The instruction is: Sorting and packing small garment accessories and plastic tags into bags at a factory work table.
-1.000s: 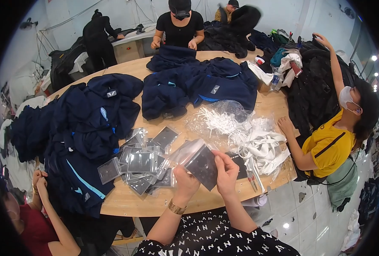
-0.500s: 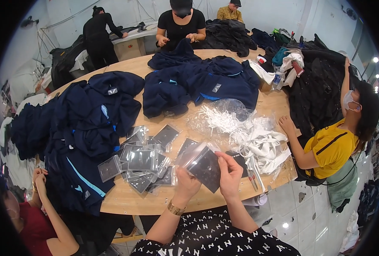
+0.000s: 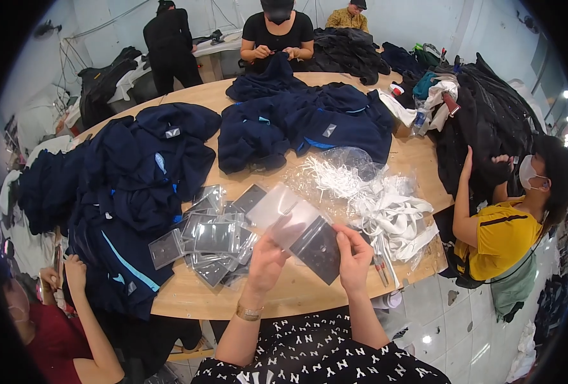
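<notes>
Over the near side of the table I hold a small clear zip bag (image 3: 319, 251) with a dark panel. My right hand (image 3: 355, 256) pinches its right edge between thumb and fingers. From the bag's upper left side extends a pale, translucent plastic sheet (image 3: 283, 208). My left hand (image 3: 268, 261) is closed at the left of both, thumb across the sheet; whether the sheet sits inside the bag I cannot tell. Just left of my left hand lies a loose pile of similar dark-panelled bags (image 3: 213, 235).
White straps (image 3: 399, 224) and a clear bag of white cords (image 3: 335, 176) lie right of centre. Scissors (image 3: 381, 272) rest near the right edge. Navy garments (image 3: 149, 153) cover the left and far table (image 3: 233, 307). Co-workers sit or stand around it, one in yellow (image 3: 501, 240) at right.
The pale sheet has risen and spread up and left of the dark-panelled bag. Both hands have shifted slightly. The co-worker in yellow has moved an arm from the table to the black garments.
</notes>
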`<state>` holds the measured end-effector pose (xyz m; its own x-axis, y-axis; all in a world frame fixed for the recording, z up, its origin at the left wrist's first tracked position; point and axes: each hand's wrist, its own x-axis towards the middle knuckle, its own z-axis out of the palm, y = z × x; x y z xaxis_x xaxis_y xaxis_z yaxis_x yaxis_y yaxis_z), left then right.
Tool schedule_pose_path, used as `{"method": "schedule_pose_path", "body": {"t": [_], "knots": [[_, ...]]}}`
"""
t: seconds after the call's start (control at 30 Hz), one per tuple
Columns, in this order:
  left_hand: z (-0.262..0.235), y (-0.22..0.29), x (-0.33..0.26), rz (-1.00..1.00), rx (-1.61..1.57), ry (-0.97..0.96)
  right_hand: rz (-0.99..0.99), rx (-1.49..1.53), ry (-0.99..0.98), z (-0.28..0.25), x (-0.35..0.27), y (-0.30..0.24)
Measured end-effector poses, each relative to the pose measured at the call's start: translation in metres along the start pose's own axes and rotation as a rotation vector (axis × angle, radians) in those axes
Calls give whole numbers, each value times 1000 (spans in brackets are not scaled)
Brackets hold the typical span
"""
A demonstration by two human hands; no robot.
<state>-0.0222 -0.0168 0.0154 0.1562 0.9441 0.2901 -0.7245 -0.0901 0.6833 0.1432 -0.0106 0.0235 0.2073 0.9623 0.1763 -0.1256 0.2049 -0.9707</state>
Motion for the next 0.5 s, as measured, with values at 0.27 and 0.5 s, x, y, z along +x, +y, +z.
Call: {"method": "schedule_pose_path", "body": {"t": [0.27,0.5], "knots": [[24,6,15,-44,75,364,-113,-151,-120,7,-5,0],[15,2,22,-240,241,340,-125,-118,-32,3,-2,11]]}}
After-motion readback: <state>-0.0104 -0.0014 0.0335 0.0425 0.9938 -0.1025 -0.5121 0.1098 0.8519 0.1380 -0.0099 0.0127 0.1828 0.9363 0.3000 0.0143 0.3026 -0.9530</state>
